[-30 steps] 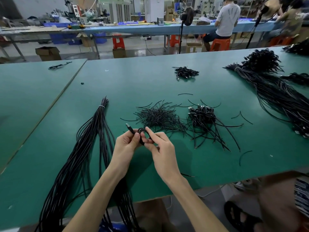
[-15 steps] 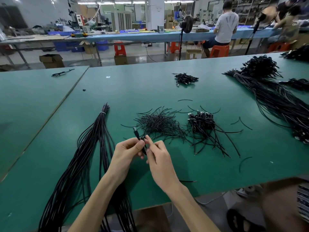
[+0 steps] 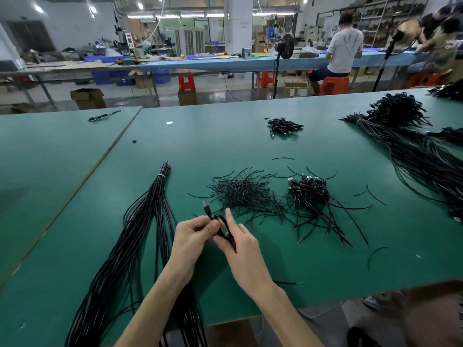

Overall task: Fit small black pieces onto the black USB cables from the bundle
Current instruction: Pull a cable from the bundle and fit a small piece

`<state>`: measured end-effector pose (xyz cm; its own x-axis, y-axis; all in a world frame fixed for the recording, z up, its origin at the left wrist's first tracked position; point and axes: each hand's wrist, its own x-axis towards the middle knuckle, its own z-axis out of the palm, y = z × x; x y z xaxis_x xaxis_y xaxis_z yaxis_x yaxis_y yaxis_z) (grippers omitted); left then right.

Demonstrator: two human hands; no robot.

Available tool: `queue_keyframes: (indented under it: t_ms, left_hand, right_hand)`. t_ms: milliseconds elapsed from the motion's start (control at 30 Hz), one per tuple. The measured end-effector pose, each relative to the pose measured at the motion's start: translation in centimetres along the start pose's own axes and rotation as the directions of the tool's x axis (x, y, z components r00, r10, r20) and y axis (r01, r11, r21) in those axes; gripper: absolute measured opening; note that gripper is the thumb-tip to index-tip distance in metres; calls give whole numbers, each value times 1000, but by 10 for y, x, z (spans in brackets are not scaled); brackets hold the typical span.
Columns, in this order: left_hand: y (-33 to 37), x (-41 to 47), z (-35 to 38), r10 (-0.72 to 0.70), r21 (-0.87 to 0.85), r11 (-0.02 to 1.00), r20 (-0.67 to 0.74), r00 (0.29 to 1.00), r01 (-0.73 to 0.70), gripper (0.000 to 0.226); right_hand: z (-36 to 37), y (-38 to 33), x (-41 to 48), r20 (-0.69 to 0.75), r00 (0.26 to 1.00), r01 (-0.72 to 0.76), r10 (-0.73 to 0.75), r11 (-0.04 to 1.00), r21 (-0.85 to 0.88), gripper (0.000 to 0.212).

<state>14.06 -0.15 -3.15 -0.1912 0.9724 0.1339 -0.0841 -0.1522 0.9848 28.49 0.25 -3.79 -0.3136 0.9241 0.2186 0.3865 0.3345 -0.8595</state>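
Pinching thin black USB cable point(image 3: 207, 211) with left hand point(image 3: 191, 234) and small black piece point(image 3: 228, 237) with right hand point(image 3: 241, 244), best kept taut, aligned

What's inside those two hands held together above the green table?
A black USB cable, its plug poking up past the left hand; the right hand pinches its looped part. Fingers cover anything else in there.

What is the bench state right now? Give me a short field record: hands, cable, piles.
left hand: pinches the USB cable just below its plug
right hand: grips the same cable, index finger raised
cable bundle: tied near its far end, lying left of the hands on the green table
thin black pieces: loose pile beyond the hands
short cable heap: right of that pile
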Motion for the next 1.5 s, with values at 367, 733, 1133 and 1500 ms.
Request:
queue_keyframes:
  t_ms: [367, 733, 1133, 1500]
  left_hand:
    - [0, -2, 4, 16, 77, 997, -8, 1000, -16, 16]
    - [-1, -2, 12, 107, 430, 899, -34, 994, -82, 14]
    - [-3, -5, 20, 116, 605, 789, 31, 993, -110, 28]
    - [-4, -2, 13, 102, 438, 887, 119, 988, -145, 23]
  right_hand:
    - [-4, 0, 2, -46, 995, 82, -90, 985, -149, 38]
    - [-21, 2, 9, 113, 993, 78, -36, 915, -396, 48]
    - [-17, 5, 4, -23, 995, 77, -96, 905, -418, 32]
    - [-18, 1, 1, 7, 990, 130, -139, 904, -407, 50]
